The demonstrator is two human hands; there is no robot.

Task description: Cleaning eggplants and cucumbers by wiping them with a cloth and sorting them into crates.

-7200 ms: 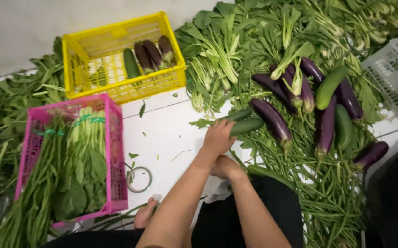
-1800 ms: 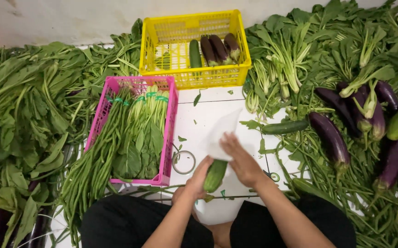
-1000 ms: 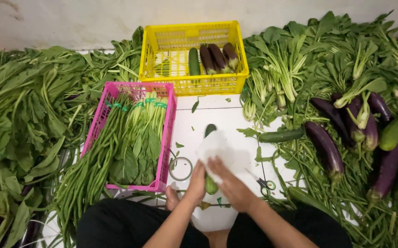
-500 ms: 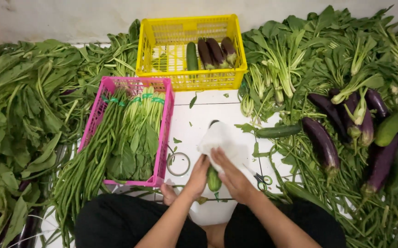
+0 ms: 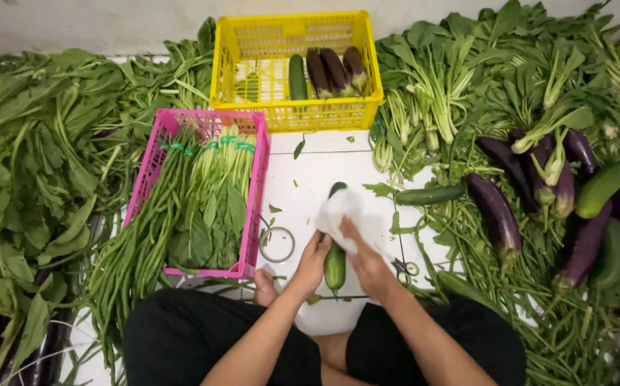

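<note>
Left hand (image 5: 312, 263) grips the cucumber (image 5: 335, 263) by its near end, steadying it over the white floor; right hand (image 5: 367, 263) presses a white cloth (image 5: 338, 213) around its far half, fingers closed.

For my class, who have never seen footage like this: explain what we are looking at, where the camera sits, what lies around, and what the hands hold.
The camera is worn on a seated person's head and looks down at their bare hands. The left hand grips a green cucumber; the right hand presses a white cloth around it. On the white tiled floor lie a pink crate of bundled greens, a yellow crate with aubergines and a cucumber, loose aubergines, leafy greens, a tape roll and scissors.
</note>
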